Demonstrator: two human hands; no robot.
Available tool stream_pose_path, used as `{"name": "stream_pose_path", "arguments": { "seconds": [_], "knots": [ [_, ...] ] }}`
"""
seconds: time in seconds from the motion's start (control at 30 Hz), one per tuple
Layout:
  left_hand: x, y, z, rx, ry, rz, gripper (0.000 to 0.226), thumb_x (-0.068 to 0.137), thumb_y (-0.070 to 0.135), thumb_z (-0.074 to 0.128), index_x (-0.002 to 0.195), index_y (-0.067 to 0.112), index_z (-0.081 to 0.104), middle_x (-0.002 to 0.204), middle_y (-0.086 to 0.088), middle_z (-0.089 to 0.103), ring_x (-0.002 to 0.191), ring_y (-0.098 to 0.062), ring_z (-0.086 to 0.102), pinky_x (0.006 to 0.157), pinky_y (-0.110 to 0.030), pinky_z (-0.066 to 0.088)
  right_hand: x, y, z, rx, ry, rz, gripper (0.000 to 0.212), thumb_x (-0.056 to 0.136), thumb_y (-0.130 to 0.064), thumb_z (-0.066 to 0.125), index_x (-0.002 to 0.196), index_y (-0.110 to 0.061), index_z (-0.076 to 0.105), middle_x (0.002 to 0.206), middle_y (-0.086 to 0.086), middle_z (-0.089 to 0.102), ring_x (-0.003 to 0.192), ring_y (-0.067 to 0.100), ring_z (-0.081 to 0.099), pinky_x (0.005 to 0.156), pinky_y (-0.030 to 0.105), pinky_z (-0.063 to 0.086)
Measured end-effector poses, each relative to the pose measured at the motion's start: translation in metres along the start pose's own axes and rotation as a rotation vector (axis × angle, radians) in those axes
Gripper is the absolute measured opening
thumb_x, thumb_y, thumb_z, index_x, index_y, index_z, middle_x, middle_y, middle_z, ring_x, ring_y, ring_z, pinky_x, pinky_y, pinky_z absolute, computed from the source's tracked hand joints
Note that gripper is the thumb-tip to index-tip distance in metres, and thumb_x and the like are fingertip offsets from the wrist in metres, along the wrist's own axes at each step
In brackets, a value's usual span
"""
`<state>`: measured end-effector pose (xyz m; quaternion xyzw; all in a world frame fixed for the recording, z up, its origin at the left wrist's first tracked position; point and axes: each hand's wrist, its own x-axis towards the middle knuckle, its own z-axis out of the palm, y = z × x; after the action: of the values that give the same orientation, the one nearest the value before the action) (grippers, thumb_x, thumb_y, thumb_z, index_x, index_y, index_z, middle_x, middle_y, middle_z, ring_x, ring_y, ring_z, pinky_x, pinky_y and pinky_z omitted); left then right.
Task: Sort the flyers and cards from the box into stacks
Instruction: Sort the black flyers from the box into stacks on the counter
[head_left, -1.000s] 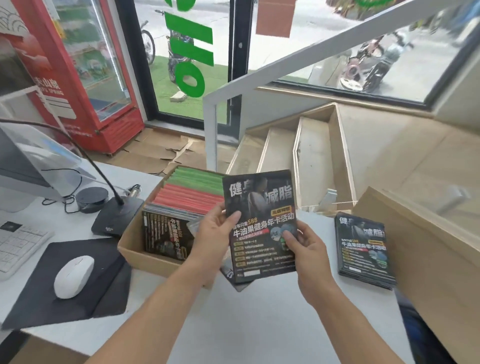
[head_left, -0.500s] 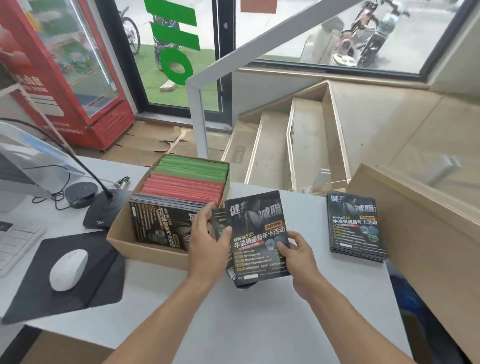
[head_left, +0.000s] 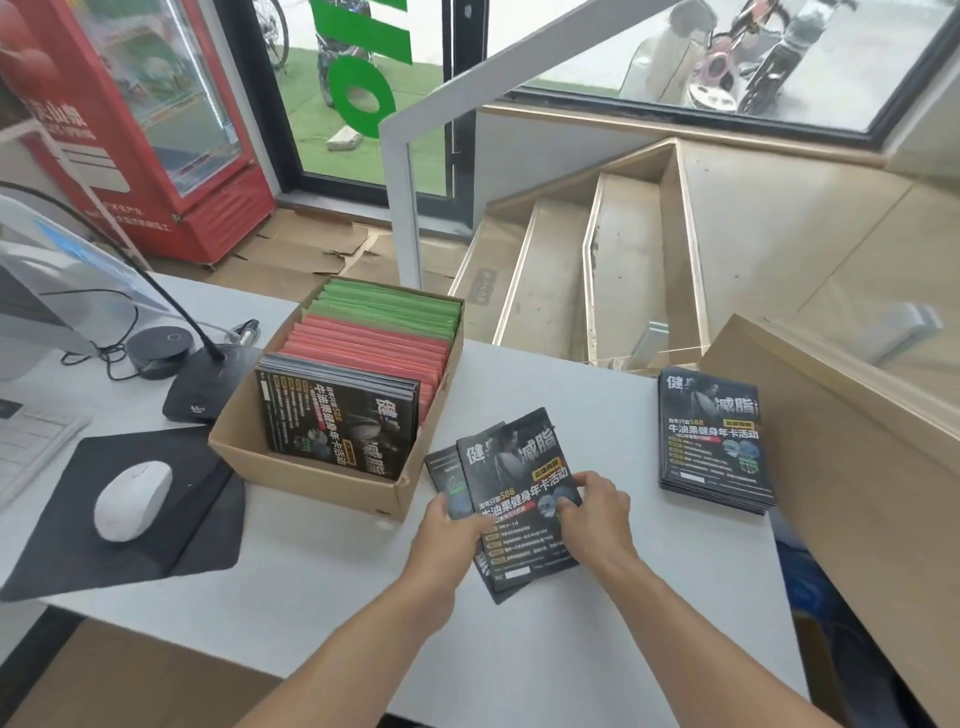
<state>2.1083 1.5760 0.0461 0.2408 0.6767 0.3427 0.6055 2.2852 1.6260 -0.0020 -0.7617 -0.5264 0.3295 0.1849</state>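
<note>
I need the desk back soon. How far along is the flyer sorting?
Early on. Done: one stack of black flyers on the white table. In hand: left hand and right hand hold a few black flyers fanned beside the cardboard box. Left: black flyers, red cards and green cards fill the box.
</note>
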Motion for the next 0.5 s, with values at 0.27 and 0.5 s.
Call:
{"name": "stream_pose_path", "arguments": {
  "seconds": [0.27,0.5],
  "knots": [
    [0.015,0.001,0.004,-0.041,-0.012,-0.009,0.036,0.096,0.012,0.066,0.125,0.023,0.049,0.107,0.008,0.065,0.088,-0.008,0.068,0.064,-0.024,0.049,-0.01,-0.004,-0.019,0.307,-0.239,0.172,0.007,0.101,-0.018,0.052,0.107,-0.021,0.051,0.105,0.001,0.067,0.088,0.018,0.071,0.068,0.034,0.058],
    [0.019,0.002,0.014,0.01,-0.06,0.021,0.047,0.097,0.017,0.066,0.14,0.02,0.047,0.13,0.0,0.057,0.092,-0.008,0.066,0.066,-0.025,0.05,-0.011,0.002,-0.029,0.415,-0.221,0.256,0.006,0.101,-0.02,0.054,0.106,-0.018,0.052,0.102,0.006,0.071,0.086,0.022,0.074,0.077,0.041,0.06]
  ]
}}
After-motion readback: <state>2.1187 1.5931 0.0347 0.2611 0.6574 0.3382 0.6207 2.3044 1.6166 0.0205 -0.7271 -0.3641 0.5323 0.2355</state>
